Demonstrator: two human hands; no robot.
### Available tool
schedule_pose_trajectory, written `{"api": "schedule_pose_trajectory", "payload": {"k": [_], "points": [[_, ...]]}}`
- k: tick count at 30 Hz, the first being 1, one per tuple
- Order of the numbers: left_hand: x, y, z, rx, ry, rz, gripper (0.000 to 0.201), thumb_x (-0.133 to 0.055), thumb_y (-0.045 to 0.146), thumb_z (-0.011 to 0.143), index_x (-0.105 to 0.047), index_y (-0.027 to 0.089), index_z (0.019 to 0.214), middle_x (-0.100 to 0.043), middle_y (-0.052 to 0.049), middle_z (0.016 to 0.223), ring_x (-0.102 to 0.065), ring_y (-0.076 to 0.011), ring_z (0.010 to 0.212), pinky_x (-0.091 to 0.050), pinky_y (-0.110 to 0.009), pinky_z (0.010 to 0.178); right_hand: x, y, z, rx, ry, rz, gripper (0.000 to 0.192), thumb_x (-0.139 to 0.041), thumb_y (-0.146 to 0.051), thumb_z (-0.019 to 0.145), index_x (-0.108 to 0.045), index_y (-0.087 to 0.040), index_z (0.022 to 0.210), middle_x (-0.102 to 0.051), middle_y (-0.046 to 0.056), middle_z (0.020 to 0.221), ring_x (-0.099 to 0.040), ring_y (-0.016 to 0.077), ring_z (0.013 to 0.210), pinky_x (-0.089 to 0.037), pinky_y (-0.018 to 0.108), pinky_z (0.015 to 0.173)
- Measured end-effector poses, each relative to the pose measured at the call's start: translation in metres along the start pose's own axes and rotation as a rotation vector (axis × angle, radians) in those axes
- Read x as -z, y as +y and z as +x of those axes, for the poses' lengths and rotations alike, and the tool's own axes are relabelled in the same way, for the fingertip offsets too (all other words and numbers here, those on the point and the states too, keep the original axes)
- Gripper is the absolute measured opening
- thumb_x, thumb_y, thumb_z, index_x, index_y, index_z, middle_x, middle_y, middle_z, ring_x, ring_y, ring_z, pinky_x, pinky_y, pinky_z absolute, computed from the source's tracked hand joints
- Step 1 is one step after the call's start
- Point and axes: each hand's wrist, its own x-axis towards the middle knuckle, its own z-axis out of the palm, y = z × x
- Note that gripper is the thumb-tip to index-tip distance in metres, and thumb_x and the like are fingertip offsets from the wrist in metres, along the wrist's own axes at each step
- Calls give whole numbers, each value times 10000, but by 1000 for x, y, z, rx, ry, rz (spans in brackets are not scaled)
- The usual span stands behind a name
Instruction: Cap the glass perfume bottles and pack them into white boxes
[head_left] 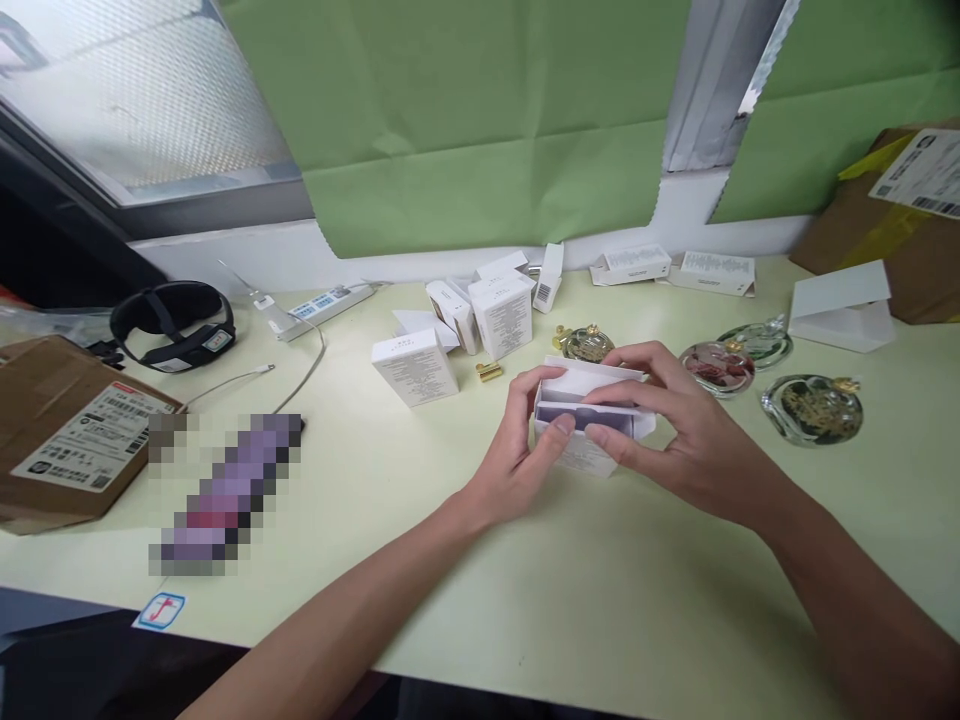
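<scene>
Between my hands stands a small white cardboard box [589, 455] with its top flap raised and its inside showing. My left hand [525, 440] is closed round the box's left side, thumb at the front rim. On the right, my right hand [667, 420] grips the box too, its fingers over the opening and its thumb near the front edge. Just behind the box lies a round glass bottle with dried bits inside [589, 344]. More glass bottles lie right of my right hand, a reddish one [718, 368] and a dark-flecked one [812, 408] among them.
Several white boxes [502, 315] stand behind, left of centre, beside a gold clip [489, 372]. An open white box [840, 305] sits at right. Brown cartons [45, 400] flank the table. A headset [176, 330], power strip [322, 310] and pixelated phone [232, 490] are on the left.
</scene>
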Motion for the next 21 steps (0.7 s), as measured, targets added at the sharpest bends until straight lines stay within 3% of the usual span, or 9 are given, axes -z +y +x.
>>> {"api": "schedule_pose_trajectory", "payload": {"k": [5,9,16,19,21], "points": [[-4,3,-2,63,39,-49,319,-461,339,1012,-378,348,1320,-479,-24,1194,-487,-162,998,-443,-302,870,-8,-5,1,42,147,8,94,-637,-290,893,-689,-288,972,-533,43,1131,-587,216,1086,-490,360,874],[-5,3,-3,75,42,-50,320,-457,357,1012,-372,357,1321,-477,-24,1201,-491,-167,1013,-458,-306,859,-13,-12,2,15,278,7,47,-665,-237,860,-686,-251,900,-573,47,1039,-613,201,973,-500,332,749],[-4,1,-4,-64,-1,131,372,-414,373,1023,-300,316,1372,-455,-77,1316,-517,-196,1093,-489,-377,914,-14,-14,4,7,453,-9,87,-732,-237,816,-647,-230,800,-629,37,900,-613,182,818,-466,306,598],[-5,-5,-3,-215,26,227,449,-424,346,1022,-232,320,1426,-439,-89,1345,-505,-197,1127,-482,-388,931,-15,-13,4,-25,429,61,81,-729,-234,818,-648,-232,813,-631,34,935,-604,165,791,-446,280,536],[-4,-11,0,-347,41,273,539,-498,339,996,-201,332,1446,-459,-80,1298,-497,-196,1113,-484,-373,902,-15,-11,4,-50,368,173,96,-730,-228,809,-652,-243,861,-619,45,1050,-618,189,922,-480,270,562]]}}
